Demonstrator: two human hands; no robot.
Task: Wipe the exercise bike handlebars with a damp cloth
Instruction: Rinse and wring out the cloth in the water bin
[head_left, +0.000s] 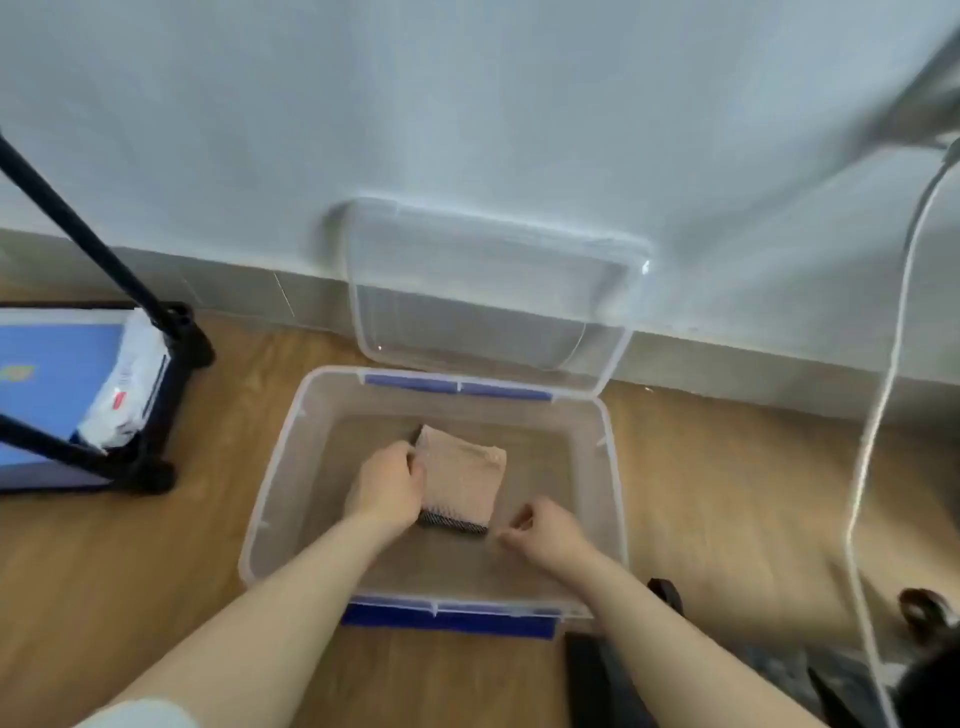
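Folded cloth (462, 475), beige w/ dark checked edge at near side, lies inside clear plastic bin (270, 499), roughly center of its bottom. Your left hand (387, 480) is on the cloth's left edge, fingers (413, 462) curled and closed on that edge. Your right hand (545, 530) sits just beside the cloth's near-right corner; fingers bent in, thumb and forefinger pressed together, can't tell if they pinch any fabric. Both forearms reach in over the bin's near rim. Bin has blue latches front and back; its clear lid (493, 291) stands open, leaning on white wall (467, 104) behind. Bin rests on wood floor (156, 561). Left of bin, apart from it: black frame (171, 374) w/ slanted black bar, holding a blue box and a white packet (127, 384). Right side: thin white tube (883, 395) arcs top to bottom; dark shapes at lower right too blurred to ID.
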